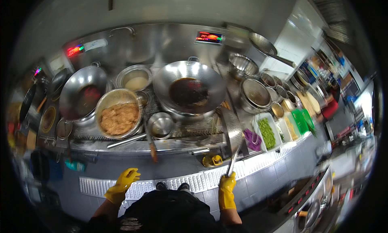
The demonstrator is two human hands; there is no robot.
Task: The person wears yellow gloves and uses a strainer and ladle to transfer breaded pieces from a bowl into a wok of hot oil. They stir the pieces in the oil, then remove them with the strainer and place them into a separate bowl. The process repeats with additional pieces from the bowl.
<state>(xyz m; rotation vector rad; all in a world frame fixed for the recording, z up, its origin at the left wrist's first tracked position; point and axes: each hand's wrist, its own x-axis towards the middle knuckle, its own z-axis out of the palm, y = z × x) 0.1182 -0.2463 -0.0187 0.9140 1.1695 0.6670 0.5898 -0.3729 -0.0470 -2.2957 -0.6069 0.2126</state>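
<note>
My left hand [123, 184], in a yellow rubber glove, hangs in the air before the range, holding nothing, its fingers partly curled and apart. My right hand [227, 190], gloved the same way, grips the handle of a long-handled metal utensil [235, 131]. Its broad head is tilted over the counter's front edge; whether it is a skimmer or a shallow pan I cannot tell. Behind it, a large steel wok [169, 76] holds dark brown liquid [188, 91]. To the left, a metal bowl [100, 103] of raw-looking, marinated meat [119, 119] sits beside another wok [71, 81].
A wooden-handled tool [153, 151] juts over the front edge near a small steel pot [161, 126]. At right stand stacked strainers [257, 93], a purple cloth [252, 139] and a tray of chopped greens [266, 133]. A person in red [329, 107] is farther right.
</note>
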